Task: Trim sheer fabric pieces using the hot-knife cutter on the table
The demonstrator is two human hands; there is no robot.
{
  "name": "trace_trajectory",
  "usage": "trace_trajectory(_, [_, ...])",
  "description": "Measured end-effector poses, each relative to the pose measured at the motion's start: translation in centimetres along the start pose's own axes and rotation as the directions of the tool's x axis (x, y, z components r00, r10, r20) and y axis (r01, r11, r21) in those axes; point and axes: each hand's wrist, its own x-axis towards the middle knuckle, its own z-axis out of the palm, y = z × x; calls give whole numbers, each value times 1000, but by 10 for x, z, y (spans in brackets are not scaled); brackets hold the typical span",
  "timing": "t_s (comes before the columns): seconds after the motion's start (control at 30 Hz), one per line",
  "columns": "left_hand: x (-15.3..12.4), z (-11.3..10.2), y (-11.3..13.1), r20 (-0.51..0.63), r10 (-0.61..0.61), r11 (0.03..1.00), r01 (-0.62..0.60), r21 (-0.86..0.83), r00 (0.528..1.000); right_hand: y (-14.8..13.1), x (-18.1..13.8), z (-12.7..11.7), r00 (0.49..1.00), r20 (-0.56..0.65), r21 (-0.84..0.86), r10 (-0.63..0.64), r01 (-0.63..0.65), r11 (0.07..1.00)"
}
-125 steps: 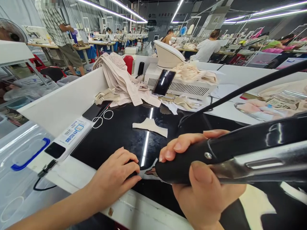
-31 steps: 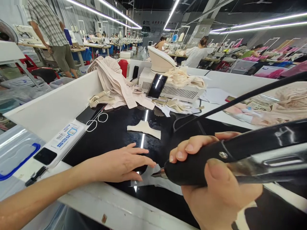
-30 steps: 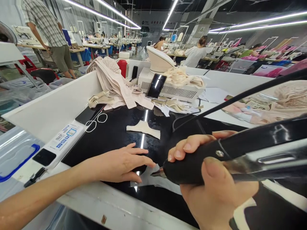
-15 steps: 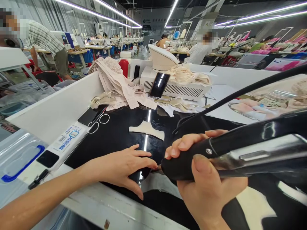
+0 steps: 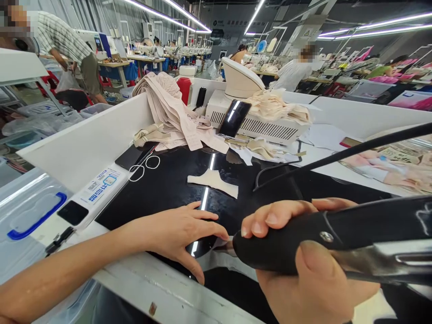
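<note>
My right hand [image 5: 297, 265] is wrapped round a thick black handheld tool [image 5: 276, 245] with a silver strip along its side. The tool's narrow metal tip [image 5: 225, 246] points left, by the fingertips of my left hand [image 5: 182, 231]. That hand is open, fingers spread low over the glossy black work surface [image 5: 162, 193]. A thin, pale see-through sheet [image 5: 232, 260] lies under the tip, partly hidden. Beyond my left hand lies a cream cut piece of material [image 5: 212, 181]. Another cream piece [image 5: 374, 308] shows partly behind my right hand.
A black cable [image 5: 337, 157] arches across the right side. At the back are beige fabric strips [image 5: 168, 110], a red thread cone [image 5: 184, 90], a propped phone [image 5: 234, 118] and a white vented box [image 5: 266, 128]. White side panels [image 5: 91, 144] border the surface. Co-workers are farther off.
The view has shifted, so the scene sits a little farther right. My right hand and the tool appear lower and turned slightly; the left hand keeps its spread pose beside the tip.
</note>
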Motion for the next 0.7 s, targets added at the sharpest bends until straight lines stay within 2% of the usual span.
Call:
trace_trajectory(0.37, [2, 1, -5, 42, -13, 999, 14, -39, 999, -3, -7, 7, 1000, 10, 62, 27, -27, 998])
trace_trajectory(0.53, [3, -1, -3, 48, -22, 996, 26, -85, 999, -6, -12, 5, 986, 146, 50, 80, -88, 995])
trace_trajectory(0.7, [2, -1, -3, 52, 5, 997, -1, -79, 999, -5, -12, 7, 986, 150, 7, 67, -69, 998])
